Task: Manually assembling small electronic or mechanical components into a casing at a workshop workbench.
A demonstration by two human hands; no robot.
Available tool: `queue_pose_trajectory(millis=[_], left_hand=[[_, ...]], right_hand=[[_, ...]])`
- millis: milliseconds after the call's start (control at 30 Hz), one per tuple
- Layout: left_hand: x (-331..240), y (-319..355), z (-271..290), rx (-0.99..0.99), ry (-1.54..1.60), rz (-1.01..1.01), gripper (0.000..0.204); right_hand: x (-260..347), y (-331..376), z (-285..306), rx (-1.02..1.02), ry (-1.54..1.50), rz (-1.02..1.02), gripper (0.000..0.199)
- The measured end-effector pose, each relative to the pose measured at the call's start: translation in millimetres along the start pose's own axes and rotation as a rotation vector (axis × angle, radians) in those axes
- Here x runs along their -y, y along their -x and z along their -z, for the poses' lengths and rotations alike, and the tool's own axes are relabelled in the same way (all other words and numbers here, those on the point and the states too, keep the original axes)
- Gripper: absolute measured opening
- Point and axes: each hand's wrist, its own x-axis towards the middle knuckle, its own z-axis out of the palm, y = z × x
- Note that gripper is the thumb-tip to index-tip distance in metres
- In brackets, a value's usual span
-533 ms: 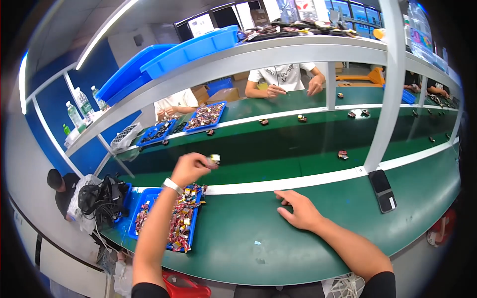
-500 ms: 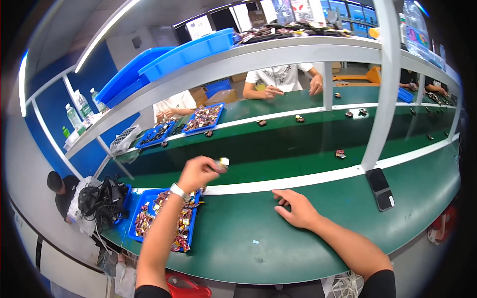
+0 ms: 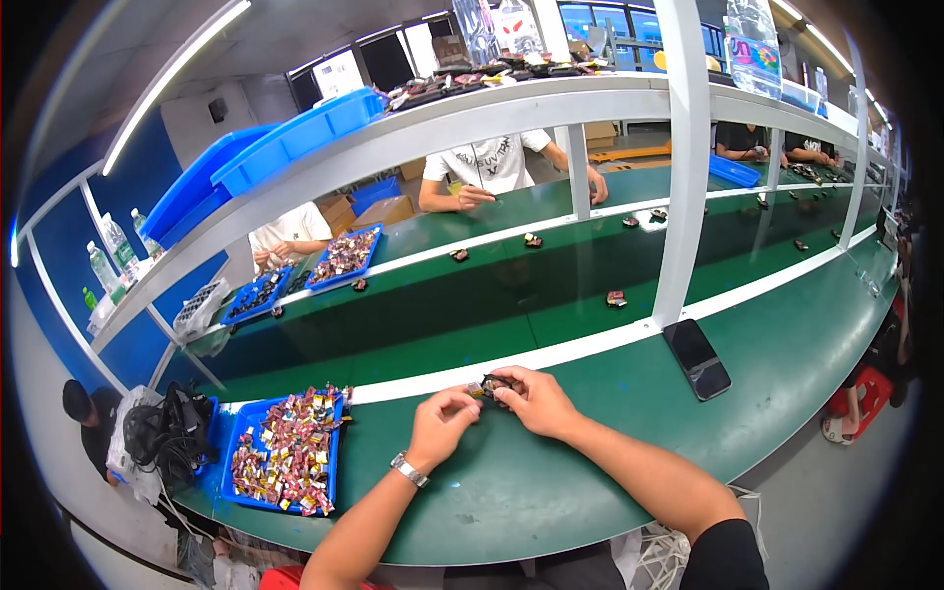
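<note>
The right hand point(image 3: 536, 401), fingers curled nearly closed, pinches a small dark electronic part point(image 3: 500, 384) over the green worktop point(image 3: 536, 497), just beside the near edge of the white rail point(image 3: 590, 342). The left hand point(image 3: 444, 421), thumb and fingertips drawn almost together, meets the part's yellowish left end, though whether it grips it I cannot tell. Handling this well seems to call for a steady right pinch and light left fingertips, worked low between the blue parts tray point(image 3: 232, 457) at left and the smartphone point(image 3: 698, 361) at right.
</note>
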Motion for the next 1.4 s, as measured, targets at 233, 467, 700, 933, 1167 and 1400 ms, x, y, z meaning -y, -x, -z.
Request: queue_pose_trajectory(millis=[233, 467, 700, 933, 1167, 1400], left_hand=[[-11.0, -7.0, 11.7, 0.237, 0.226, 0.217, 0.024], [-22.8, -2.2, 3.0, 0.388, 0.239, 0.273, 0.035], [-17.4, 0.0, -5.2, 0.279, 0.313, 0.309, 0.03], [-18.3, 1.0, -4.8, 0.174, 0.391, 0.311, 0.035], [-15.3, 1.5, -5.1, 0.189, 0.384, 0.291, 0.036], [-9.0, -0.8, 1.6, 0.254, 0.395, 0.277, 0.039]], right_hand=[[7.8, 3.5, 14.5, 0.142, 0.256, 0.121, 0.045], [19.8, 3.5, 11.2, 0.097, 0.295, 0.192, 0.04], [16.0, 4.8, 7.3, -0.013, 0.535, 0.572, 0.028], [20.1, 5.4, 8.4, 0.067, 0.788, 0.721, 0.025], [20.3, 6.7, 7.3, 0.13, 0.711, 0.634, 0.022], [12.1, 7.5, 4.7, 0.09, 0.604, 0.523, 0.01]])
